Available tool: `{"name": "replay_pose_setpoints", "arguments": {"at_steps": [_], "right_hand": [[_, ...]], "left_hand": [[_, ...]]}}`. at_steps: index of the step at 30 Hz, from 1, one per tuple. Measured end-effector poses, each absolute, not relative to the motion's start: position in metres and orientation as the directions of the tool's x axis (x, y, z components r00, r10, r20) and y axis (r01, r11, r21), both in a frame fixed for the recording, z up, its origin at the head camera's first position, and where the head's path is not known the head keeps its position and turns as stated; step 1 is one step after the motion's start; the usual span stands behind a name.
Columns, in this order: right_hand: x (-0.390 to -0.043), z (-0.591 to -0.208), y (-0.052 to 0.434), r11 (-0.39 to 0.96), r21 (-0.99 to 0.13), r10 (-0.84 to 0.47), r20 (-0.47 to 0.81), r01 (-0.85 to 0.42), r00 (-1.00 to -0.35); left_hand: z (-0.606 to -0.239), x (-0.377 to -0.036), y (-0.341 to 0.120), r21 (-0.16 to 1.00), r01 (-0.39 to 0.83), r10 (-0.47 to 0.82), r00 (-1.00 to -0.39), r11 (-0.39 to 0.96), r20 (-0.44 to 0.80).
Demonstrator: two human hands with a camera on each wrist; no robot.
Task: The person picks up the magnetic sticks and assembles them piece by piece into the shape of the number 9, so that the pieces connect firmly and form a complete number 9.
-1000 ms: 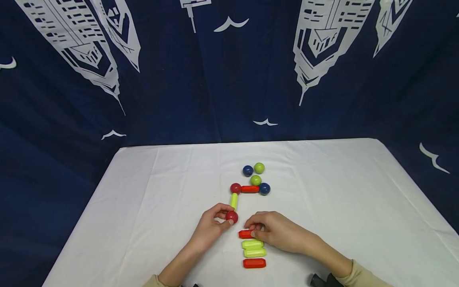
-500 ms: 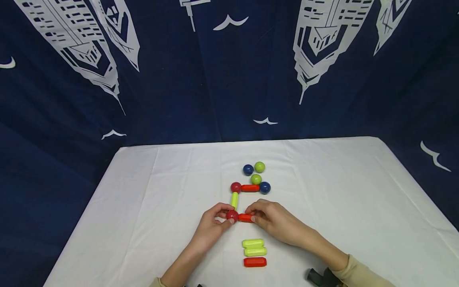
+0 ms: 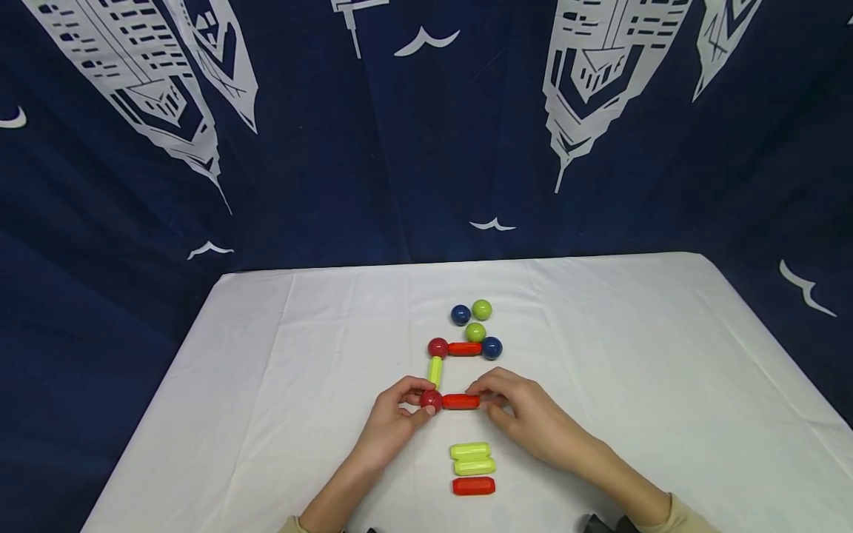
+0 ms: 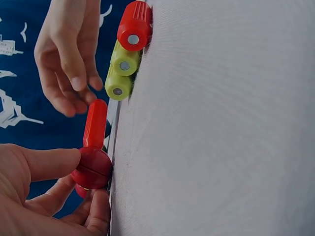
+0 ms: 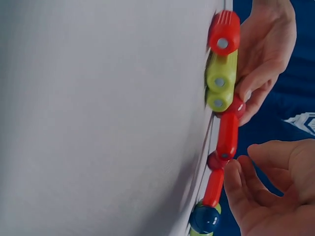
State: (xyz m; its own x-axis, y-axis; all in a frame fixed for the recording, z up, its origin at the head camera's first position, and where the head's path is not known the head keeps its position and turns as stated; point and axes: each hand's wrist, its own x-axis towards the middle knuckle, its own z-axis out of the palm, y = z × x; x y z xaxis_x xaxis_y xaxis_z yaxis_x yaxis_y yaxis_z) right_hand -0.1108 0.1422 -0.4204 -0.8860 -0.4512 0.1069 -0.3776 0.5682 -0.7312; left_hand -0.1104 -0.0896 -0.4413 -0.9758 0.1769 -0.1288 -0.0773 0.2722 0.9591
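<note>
My left hand (image 3: 393,412) pinches a red ball (image 3: 431,401) between thumb and fingers, low on the table. A red rod (image 3: 461,402) meets that ball and points right. My right hand (image 3: 529,418) is at the rod's free end, its fingers loosely bent and thumb apart; in the right wrist view nothing sits between thumb and fingers. Behind the held ball, a yellow-green rod (image 3: 435,372) runs to another red ball (image 3: 437,348). From there a second red rod (image 3: 464,349) reaches a blue ball (image 3: 492,348), with a green ball (image 3: 475,332) against them.
Nearer the person lie two yellow-green rods (image 3: 472,459) side by side and one red rod (image 3: 474,486); metal discs show in their ends. Another blue ball (image 3: 460,314) and green ball (image 3: 482,309) sit farther back. A dark blue printed cloth (image 3: 400,148) hangs behind the white table (image 3: 320,333).
My right hand has taken the red rod from the top of the near row, brought it up against the held red ball, and let go, drawing slightly right. The left hand stays put.
</note>
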Motion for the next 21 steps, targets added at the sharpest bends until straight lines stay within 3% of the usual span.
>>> {"name": "replay_pose_setpoints", "arguments": {"at_steps": [12,17,21], "right_hand": [[-0.094,-0.424,0.139,0.562,-0.733,-0.615,-0.06,-0.383,-0.787],[-0.093,-0.426,0.137,0.606,-0.692,-0.62,-0.102,-0.392,-0.778],[-0.091,-0.423,0.141,0.602,-0.722,-0.597,-0.121,-0.343,-0.793]], "left_hand": [[-0.442,-0.111,-0.09,0.962,-0.085,0.176,-0.975,0.259,-0.134],[-0.442,-0.11,-0.09,0.962,-0.086,0.184,-0.973,0.26,-0.137],[-0.443,-0.11,-0.09,0.963,-0.081,0.184,-0.974,0.258,-0.131]]}}
